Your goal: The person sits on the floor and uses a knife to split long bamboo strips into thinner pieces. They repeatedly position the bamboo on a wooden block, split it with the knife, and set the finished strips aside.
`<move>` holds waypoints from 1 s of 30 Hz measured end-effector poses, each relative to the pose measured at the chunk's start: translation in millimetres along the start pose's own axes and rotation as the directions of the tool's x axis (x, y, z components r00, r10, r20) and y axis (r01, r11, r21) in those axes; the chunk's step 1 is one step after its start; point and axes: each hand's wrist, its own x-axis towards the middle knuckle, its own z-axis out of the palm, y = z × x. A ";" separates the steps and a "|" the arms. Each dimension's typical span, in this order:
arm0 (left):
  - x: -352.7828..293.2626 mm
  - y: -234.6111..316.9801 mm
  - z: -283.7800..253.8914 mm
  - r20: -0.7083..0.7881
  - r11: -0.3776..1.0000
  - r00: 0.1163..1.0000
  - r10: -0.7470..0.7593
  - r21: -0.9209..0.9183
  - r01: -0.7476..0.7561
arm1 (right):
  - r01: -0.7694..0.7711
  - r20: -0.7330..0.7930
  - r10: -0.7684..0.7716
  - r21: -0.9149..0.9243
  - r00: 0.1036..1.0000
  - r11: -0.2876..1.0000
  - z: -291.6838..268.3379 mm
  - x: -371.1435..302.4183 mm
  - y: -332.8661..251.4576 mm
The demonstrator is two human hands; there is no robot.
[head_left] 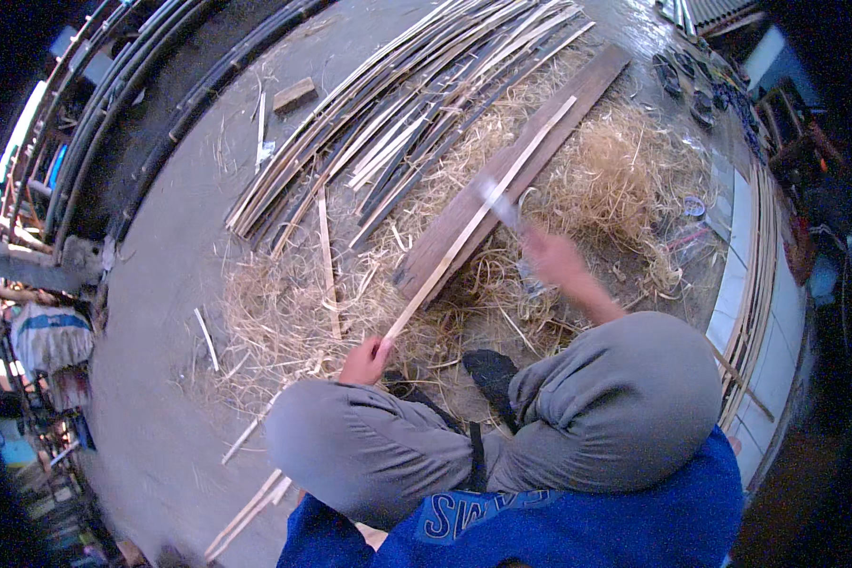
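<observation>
A long pale bamboo strip [470, 234] slants across a dark wooden plank [442, 228] on the floor in front of me. Its near end sits in my left hand [365, 362], which is closed around it just beyond my left knee. My right hand [557, 258] is closed on a knife [497, 201] to the right of the plank. The blade reaches over the plank and lies across the strip; it is smeared by motion. My right fingers are blurred too, and the knife's handle is mostly hidden in them.
Heaped curly shavings [615, 180] surround the plank. A large bundle of split strips [388, 104] lies beyond it to the left. More strips [753, 284] rest along white tiles at the right. A wooden block [294, 96] and dark poles [194, 99] are farther left.
</observation>
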 end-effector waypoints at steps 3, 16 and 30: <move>28.0 35.1 22.1 -0.073 0.954 0.981 0.178 0.258 -0.153 | 0.433 0.192 -0.408 -0.113 0.893 0.894 52.8 -57.4 -23.0; 46.8 23.3 15.3 0.003 0.992 0.996 0.089 0.084 -0.089 | 0.305 0.141 -0.290 -0.090 0.946 0.948 34.2 -60.4 -70.2; 51.1 60.3 -1.1 0.336 0.890 0.933 -0.132 -0.375 0.261 | 0.372 -0.111 -0.390 -0.156 0.914 0.915 54.0 -12.4 26.4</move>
